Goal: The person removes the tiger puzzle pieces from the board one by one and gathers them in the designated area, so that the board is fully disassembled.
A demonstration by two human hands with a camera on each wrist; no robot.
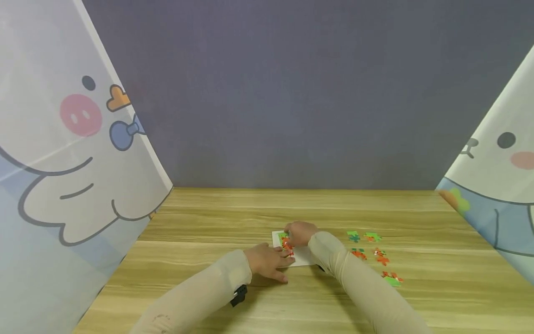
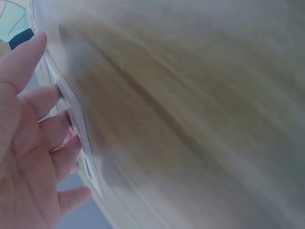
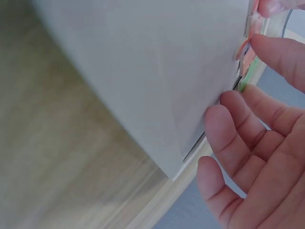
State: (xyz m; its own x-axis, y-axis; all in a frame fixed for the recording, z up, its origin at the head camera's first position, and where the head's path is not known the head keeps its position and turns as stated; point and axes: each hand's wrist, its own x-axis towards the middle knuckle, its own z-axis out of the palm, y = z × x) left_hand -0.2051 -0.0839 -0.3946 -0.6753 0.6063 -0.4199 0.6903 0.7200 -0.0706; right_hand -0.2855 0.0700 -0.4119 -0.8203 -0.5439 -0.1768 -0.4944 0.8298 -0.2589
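Observation:
A white puzzle board (image 1: 303, 260) lies on the table, with green and orange puzzle pieces (image 1: 284, 241) along its left side. My left hand (image 1: 266, 260) rests over the board's lower left part, fingers extended. In the left wrist view, its fingertips (image 2: 59, 117) touch the board's edge. My right hand (image 1: 302, 233) is at the board's upper part, fingers bent. In the right wrist view, its thumb and index finger pinch an orange and green puzzle piece (image 3: 247, 59) at the board, partly hidden by the fingers.
Right of the board lie several loose puzzle pieces, including a green and teal one (image 1: 353, 236), an orange one (image 1: 381, 256) and an orange and green one (image 1: 392, 279). The wooden table (image 1: 200, 222) meets a grey wall (image 1: 267, 116) at the back. Printed cartoon panels flank it.

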